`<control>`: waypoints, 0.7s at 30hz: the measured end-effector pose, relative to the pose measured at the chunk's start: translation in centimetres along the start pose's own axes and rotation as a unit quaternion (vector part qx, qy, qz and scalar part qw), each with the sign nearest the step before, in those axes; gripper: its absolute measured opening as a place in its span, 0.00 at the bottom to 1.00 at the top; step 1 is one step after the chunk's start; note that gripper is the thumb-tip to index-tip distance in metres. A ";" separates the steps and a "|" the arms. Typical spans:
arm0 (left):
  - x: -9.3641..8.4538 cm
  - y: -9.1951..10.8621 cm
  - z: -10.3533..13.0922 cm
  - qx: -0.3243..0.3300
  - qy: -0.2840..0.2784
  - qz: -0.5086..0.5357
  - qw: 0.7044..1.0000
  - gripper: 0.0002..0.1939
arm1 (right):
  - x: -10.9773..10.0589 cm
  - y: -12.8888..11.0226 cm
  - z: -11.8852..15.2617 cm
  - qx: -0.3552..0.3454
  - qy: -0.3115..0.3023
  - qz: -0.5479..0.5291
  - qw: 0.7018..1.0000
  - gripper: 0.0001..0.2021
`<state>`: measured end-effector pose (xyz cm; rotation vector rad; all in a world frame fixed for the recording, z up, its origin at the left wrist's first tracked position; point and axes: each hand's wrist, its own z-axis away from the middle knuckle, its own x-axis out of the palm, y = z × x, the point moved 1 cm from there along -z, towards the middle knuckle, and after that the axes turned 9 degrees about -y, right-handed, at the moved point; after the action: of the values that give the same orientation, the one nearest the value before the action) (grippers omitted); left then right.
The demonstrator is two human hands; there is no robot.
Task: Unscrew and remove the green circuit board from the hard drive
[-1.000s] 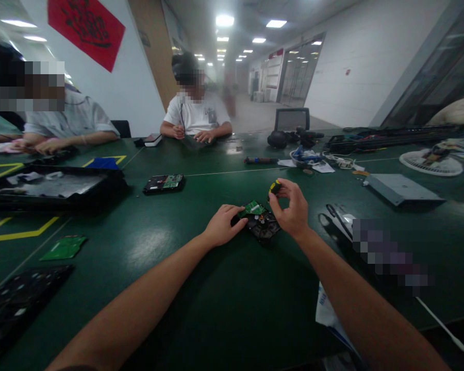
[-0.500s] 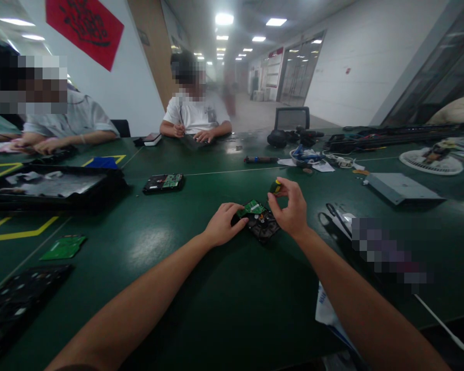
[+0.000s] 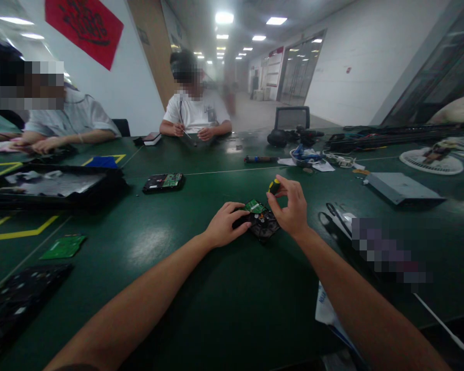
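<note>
While left hand (image 3: 225, 225) clasps hard drive (image 3: 264, 227) at nine o'clock, right hand (image 3: 293, 207) fingertip-pinches yellow-black screwdriver (image 3: 274, 186) at one o'clock, green circuit board (image 3: 255, 207) at eleven.

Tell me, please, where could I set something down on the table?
Bare table lies between the forearms, and between the left hand and the loose green board. It is crowded at the black device and beyond the right hand, with white cables and a grey box.
</note>
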<state>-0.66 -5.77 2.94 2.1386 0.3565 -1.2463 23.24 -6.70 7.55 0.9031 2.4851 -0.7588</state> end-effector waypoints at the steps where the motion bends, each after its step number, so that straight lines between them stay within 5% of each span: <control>1: 0.1 -0.1 0.0 0.002 0.002 -0.001 1.000 0.21 | 0.0 0.0 0.0 -0.002 0.000 0.001 1.000 0.26; 21: 0.1 -0.1 0.1 0.004 0.003 0.006 1.000 0.21 | 0.0 0.0 0.0 0.000 0.007 0.021 1.000 0.27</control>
<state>-0.73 -5.78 2.79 2.1483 0.3428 -1.2367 23.20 -6.67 7.58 0.9598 2.4695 -0.7416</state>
